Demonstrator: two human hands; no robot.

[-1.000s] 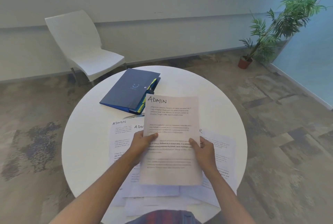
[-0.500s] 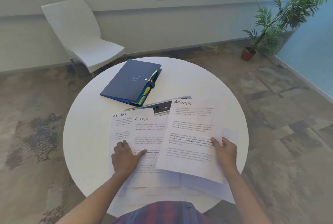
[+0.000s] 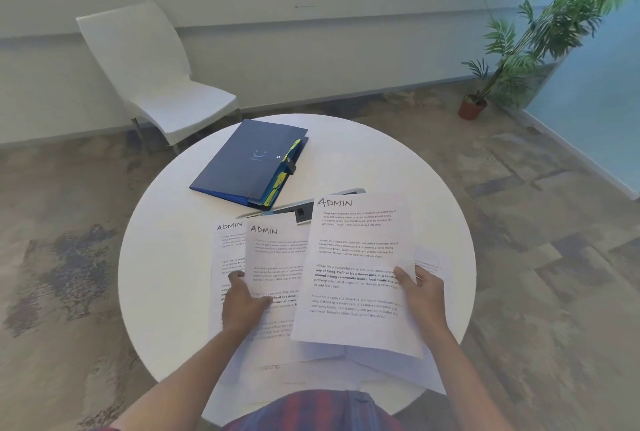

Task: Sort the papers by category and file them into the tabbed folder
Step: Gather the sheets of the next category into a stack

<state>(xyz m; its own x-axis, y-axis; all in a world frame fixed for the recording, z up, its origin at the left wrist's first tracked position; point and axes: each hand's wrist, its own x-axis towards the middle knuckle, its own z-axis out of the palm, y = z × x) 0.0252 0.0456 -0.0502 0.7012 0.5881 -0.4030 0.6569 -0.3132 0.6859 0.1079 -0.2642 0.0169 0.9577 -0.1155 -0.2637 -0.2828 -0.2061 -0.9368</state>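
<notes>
A round white table (image 3: 166, 257) holds a closed dark blue tabbed folder (image 3: 242, 164) at its far side, with yellow-green tabs along its right edge. Nearer lie overlapping white printed papers. Three sheets show a handwritten heading, "ADMIN". The right hand (image 3: 424, 295) pinches the right edge of one ADMIN sheet (image 3: 356, 257), thumb on top. The left hand (image 3: 242, 306) rests on two other ADMIN sheets (image 3: 277, 257), fingers loosely spread.

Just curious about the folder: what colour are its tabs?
Yellow-green tabs on the dark blue folder, clearest in the head view.
</notes>
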